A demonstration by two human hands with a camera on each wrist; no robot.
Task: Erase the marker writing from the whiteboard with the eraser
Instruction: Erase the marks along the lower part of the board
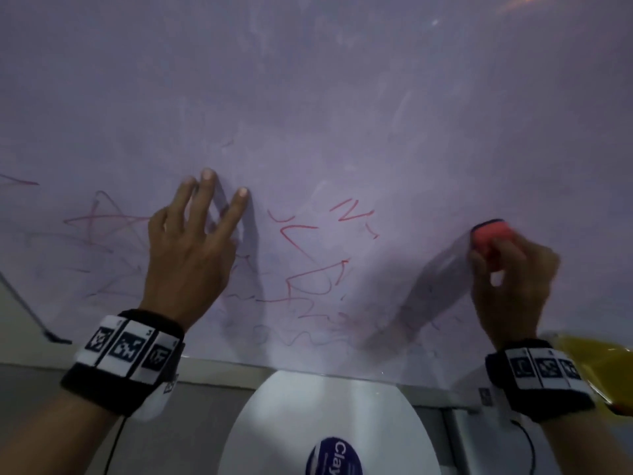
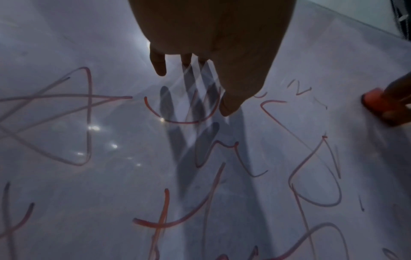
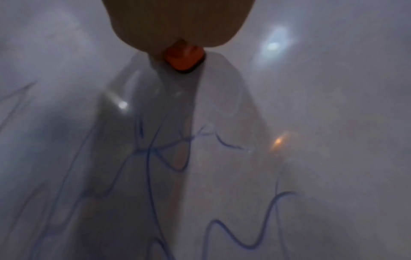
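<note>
Red marker writing [image 1: 308, 269] covers the lower middle of the white glossy whiteboard [image 1: 342, 97] in front of you; on the left side there is a star-like scribble [image 1: 99, 224], more faint than the rest. Your right hand [image 1: 510, 279] has its fingers curled around the small orange eraser with a dark felt face [image 1: 490, 238]; the felt face touches the board, to the right of the red letters and near the board's right part. Your left hand [image 1: 191, 248] is spread with straight fingers; the fingertips [image 1: 242, 193] rest on the board between the star and the letters, and it holds nothing. Both wrists carry black bands with printed square markers [image 1: 126, 351]; below the board's lower edge you see a white round object with a blue label [image 1: 325, 426].
</note>
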